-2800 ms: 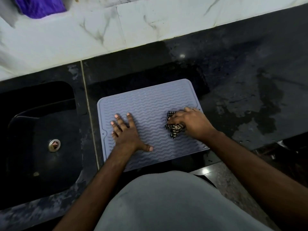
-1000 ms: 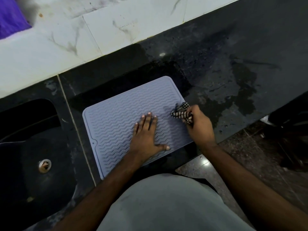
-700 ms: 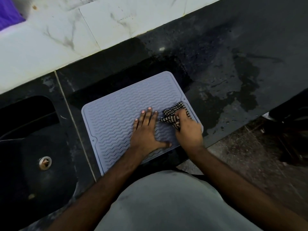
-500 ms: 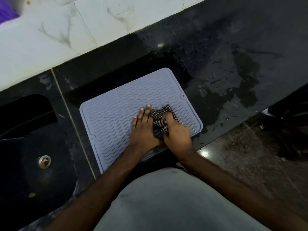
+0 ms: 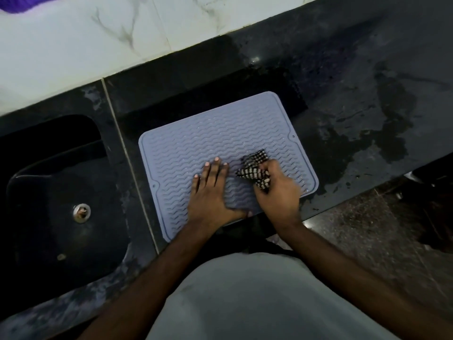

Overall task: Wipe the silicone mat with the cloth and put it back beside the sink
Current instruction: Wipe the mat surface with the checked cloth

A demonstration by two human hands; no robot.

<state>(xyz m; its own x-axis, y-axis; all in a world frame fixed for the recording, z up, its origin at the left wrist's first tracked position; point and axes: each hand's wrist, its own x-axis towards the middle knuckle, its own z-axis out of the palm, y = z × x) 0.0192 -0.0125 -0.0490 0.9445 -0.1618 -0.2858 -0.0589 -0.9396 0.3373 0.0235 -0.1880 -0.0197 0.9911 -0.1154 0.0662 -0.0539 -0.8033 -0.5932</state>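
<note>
Silicone mat point(image 5: 196, 143), pale grey-blue with wavy ridges, lies flat on the black countertop point(image 5: 355, 99), just right of the sink point(image 5: 61, 192), with a narrow strip of counter between the two. Its near edge reaches the counter's front edge.

Cloth point(image 5: 255, 168), black-and-white checked and bunched up, sits on the mat's right half, near the front. Right hand point(image 5: 277, 192) has its fingers curled tight around the cloth, pressing it onto the mat; part of the cloth sticks out past the fingers toward the mat's far side. Left hand point(image 5: 210, 192) lies flat, palm down, on the mat's middle front, fingers extended and close together, thumb spread out sideways along the near edge toward the right hand. It grips nothing. The two hands are just beside each other and cover much of the mat's front centre.

Right of the mat the counter shows wet patches and streaks point(image 5: 392, 119). The sink is dark, with a metal drain point(image 5: 81, 212) at its bottom. Beyond the mat is a white marbled tile wall point(image 5: 98, 45); a purple item point(image 5: 19, 3) is cut off at the top left corner. The person's grey shirt point(image 5: 257, 303) fills the foreground, and speckled floor point(image 5: 367, 229) shows to the right below the counter.
</note>
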